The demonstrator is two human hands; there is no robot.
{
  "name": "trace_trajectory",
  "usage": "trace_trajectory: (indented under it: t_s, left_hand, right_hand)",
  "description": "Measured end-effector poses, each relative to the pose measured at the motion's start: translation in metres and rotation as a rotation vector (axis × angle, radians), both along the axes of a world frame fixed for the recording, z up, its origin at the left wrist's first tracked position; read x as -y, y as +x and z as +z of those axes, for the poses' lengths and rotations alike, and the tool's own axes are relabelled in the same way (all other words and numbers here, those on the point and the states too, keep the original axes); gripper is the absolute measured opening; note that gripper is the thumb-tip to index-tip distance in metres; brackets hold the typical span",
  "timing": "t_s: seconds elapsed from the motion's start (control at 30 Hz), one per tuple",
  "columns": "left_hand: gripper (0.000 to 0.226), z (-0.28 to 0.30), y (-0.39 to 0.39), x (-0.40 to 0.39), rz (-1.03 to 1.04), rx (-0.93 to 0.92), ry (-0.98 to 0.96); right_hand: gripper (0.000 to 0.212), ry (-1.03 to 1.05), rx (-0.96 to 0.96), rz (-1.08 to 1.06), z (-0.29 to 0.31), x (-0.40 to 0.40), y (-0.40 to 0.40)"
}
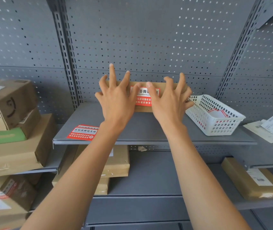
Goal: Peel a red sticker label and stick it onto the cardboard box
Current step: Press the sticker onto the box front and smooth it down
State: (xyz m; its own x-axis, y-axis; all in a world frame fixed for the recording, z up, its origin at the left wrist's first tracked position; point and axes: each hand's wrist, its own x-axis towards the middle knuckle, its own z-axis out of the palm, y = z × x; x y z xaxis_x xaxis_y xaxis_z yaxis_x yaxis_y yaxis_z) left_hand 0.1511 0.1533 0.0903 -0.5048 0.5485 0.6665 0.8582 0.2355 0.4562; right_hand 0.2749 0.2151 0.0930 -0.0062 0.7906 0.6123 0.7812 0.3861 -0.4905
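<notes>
I stand at a grey metal shelf [149, 130] backed by perforated panels [149, 39], with parcels [11, 113] stacked on the neighbouring shelves. The cardboard box [144, 109] lies at the back of the shelf, against the panels. My left hand [115, 100] and right hand [169, 103] lie on the box with fingers spread wide, gripping nothing, both thumbs pressing the red sticker label [143, 100] onto its face. Left of the box, at the shelf's front edge, lies a small stack of red stickers [82, 132]. Right of the box, touching my right hand, sits a white plastic basket [215, 128] holding more red-edged sheets.
</notes>
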Motion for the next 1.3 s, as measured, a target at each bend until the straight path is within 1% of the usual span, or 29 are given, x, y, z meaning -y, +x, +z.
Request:
trace_trajectory:
  t_s: [0.37,0.6,0.7,0.83,0.93,1.0,1.1,1.3]
  left_hand:
    - [0.044,-0.001,-0.003,0.005,-0.029,-0.021,-0.015]
    - [0.042,-0.003,-0.014,0.006,-0.129,-0.012,-0.039]
    - [0.044,0.000,-0.011,0.008,-0.141,0.025,-0.014]
    - [0.060,0.006,-0.009,0.009,-0.106,-0.017,-0.018]
    - [0.068,0.009,-0.012,0.008,-0.077,-0.040,-0.030]
    - [0.069,0.010,-0.013,0.008,-0.081,-0.051,-0.032]
    - [0.065,0.010,-0.018,0.008,-0.120,-0.052,-0.030]
    - [0.055,0.008,-0.029,0.012,-0.265,0.011,0.009]
  right_hand:
    - [0.050,0.019,0.030,0.065,-0.004,-0.004,0.011]
    - [0.042,0.009,0.047,0.124,-0.003,-0.009,0.023]
    - [0.046,0.011,0.036,0.122,0.000,-0.005,0.022]
    - [0.066,0.022,0.061,0.112,0.003,0.003,0.015]
    - [0.072,0.036,0.103,0.092,0.005,0.004,0.013]
    - [0.073,0.031,0.125,0.086,0.007,0.002,0.013]
    - [0.068,0.026,0.145,0.097,0.009,0.001,0.015]
    - [0.055,0.023,0.151,0.138,0.009,-0.006,0.019]
